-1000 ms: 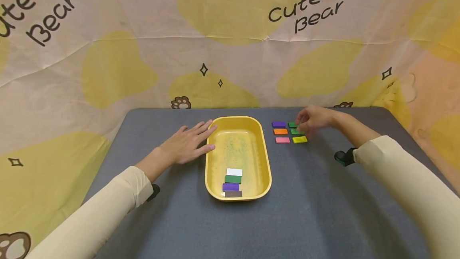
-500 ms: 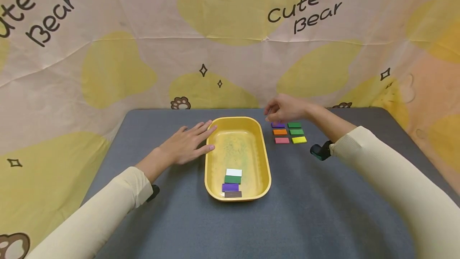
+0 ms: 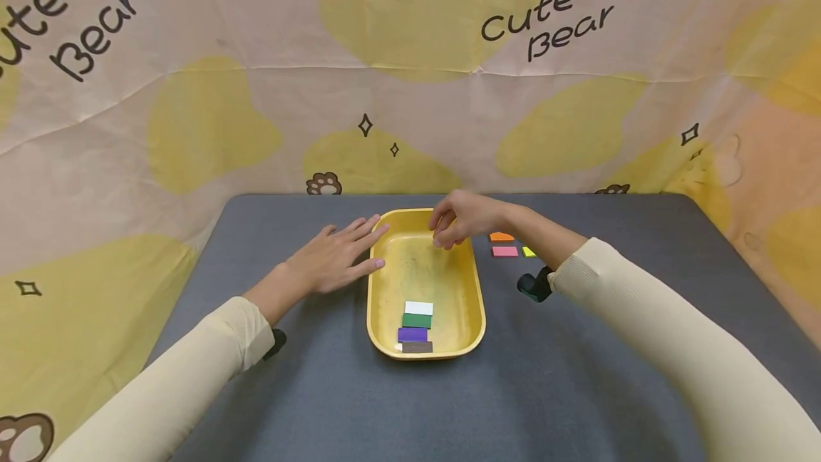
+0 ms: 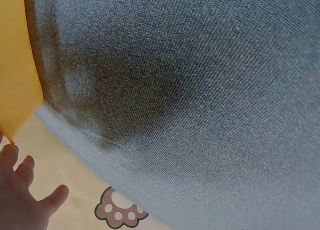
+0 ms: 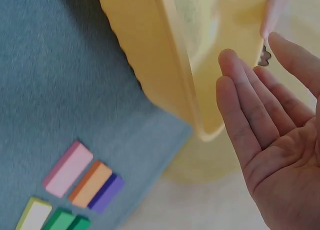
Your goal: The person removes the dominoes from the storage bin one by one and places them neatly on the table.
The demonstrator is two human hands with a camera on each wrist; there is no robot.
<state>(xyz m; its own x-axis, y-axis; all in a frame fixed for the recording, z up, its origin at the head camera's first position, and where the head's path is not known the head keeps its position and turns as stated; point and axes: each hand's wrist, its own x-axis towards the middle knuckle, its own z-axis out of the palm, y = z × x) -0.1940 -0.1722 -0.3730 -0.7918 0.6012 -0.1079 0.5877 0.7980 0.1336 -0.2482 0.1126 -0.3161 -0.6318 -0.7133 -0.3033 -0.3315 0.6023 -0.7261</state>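
Observation:
A yellow tray (image 3: 423,276) stands mid-table. In its near end lie flat rectangular blocks: white (image 3: 419,308), green (image 3: 417,321), purple (image 3: 412,335) and dark brown (image 3: 417,347). My left hand (image 3: 336,255) rests on the tray's left rim with fingers spread. Over the tray's far right corner is my right hand (image 3: 471,218); in the right wrist view its fingers look fairly straight, thumb apart, with nothing visible between. Right of the tray, two columns of blocks include orange (image 3: 501,237), pink (image 3: 504,252) and yellow (image 3: 529,252); the right wrist view also shows purple (image 5: 106,193) and green (image 5: 60,221).
The table has a dark grey-blue cloth top (image 3: 359,412). Close behind its far edge hangs a patterned fabric backdrop (image 3: 410,91). My right forearm passes over part of the block group and hides some of it in the head view.
My right hand has moved left from the green blocks, past the purple one, to the tray's far right corner. My left hand and the tray have stayed put.

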